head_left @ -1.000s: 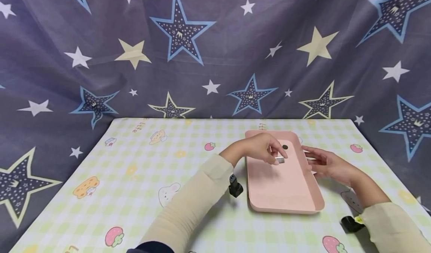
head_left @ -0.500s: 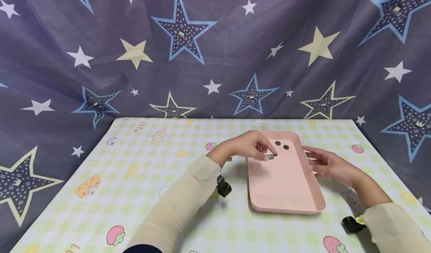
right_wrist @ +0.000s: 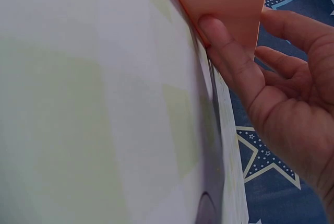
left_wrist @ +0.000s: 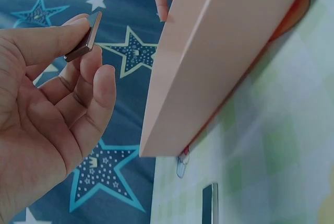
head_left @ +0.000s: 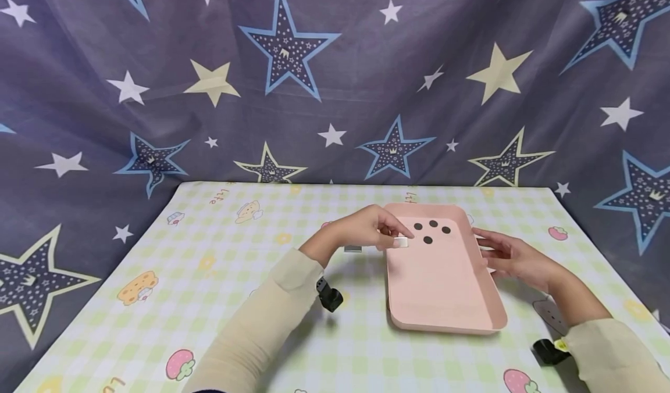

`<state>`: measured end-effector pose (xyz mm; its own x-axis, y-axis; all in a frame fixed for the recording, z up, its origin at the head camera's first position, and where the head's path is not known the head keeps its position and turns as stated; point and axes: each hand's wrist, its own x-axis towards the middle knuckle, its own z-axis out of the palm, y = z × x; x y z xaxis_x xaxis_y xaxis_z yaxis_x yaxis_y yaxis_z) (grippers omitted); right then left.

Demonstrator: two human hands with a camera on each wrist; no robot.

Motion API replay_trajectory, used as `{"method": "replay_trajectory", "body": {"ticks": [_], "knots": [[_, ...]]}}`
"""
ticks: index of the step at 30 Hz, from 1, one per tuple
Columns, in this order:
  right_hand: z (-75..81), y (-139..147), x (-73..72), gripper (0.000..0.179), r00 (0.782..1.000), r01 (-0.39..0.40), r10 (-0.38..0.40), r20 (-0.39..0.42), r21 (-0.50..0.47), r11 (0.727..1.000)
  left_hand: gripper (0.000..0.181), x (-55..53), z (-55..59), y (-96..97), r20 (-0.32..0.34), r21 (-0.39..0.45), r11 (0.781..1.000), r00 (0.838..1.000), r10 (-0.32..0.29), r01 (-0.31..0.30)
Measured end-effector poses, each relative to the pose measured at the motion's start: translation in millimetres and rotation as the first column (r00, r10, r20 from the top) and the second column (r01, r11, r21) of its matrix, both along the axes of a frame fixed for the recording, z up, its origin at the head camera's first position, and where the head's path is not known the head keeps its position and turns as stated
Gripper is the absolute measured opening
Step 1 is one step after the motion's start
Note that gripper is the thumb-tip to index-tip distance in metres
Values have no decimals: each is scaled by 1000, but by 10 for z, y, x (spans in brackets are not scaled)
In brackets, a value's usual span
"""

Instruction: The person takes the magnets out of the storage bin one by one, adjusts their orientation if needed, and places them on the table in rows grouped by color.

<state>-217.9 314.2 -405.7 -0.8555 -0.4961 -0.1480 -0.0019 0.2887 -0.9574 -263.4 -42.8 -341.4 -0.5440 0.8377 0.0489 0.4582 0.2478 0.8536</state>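
A small silver, flat rectangular block (head_left: 401,242) is pinched between thumb and fingertips of my left hand (head_left: 361,228), above the left rim of the pink tray (head_left: 445,288). Seen in the left wrist view, the block (left_wrist: 86,38) is thin with a dark edge, and the other fingers curl loosely below. Several dark round discs (head_left: 428,240) lie in the far part of the tray. My right hand (head_left: 515,258) touches the tray's right wall from outside; in the right wrist view its thumb (right_wrist: 216,33) rests against that wall, the other fingertips at its edge partly hidden.
A second flat rectangular piece (head_left: 353,249), dark with a silver edge, lies on the table left of the tray, partly behind my left wrist. A green-checked cloth (head_left: 209,317) covers the table. A starry curtain (head_left: 314,90) hangs behind it.
My left hand has moved left, from over the tray's middle to its left rim, carrying the block. More dark discs and the piece on the table have come into view. My right hand stays put.
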Motion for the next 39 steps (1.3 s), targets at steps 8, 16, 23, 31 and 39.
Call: {"method": "replay_trajectory", "body": {"ticks": [8,16,23,31,39], "knots": [[9,-5,15,75,1000,3,-3,-3,0,1000,26,6,-71,-200,27,-18,998,998,62,-62],[-18,-6,10,75,1000,2,-2,-5,2,1000,27,28,-131,-382,77,-13,993,990,120,-119],[-24,-5,16,75,1000,4,-4,-4,1,1000,27,37,-204,-523,60,8,994,992,109,-110],[-21,-4,22,76,1000,4,-4,1,-4,1000,26,46,-278,-688,57,7,987,986,160,-160],[-20,0,16,75,1000,2,-2,-4,-12,1000,26,59,-306,-832,34,20,982,981,189,-189]]}}
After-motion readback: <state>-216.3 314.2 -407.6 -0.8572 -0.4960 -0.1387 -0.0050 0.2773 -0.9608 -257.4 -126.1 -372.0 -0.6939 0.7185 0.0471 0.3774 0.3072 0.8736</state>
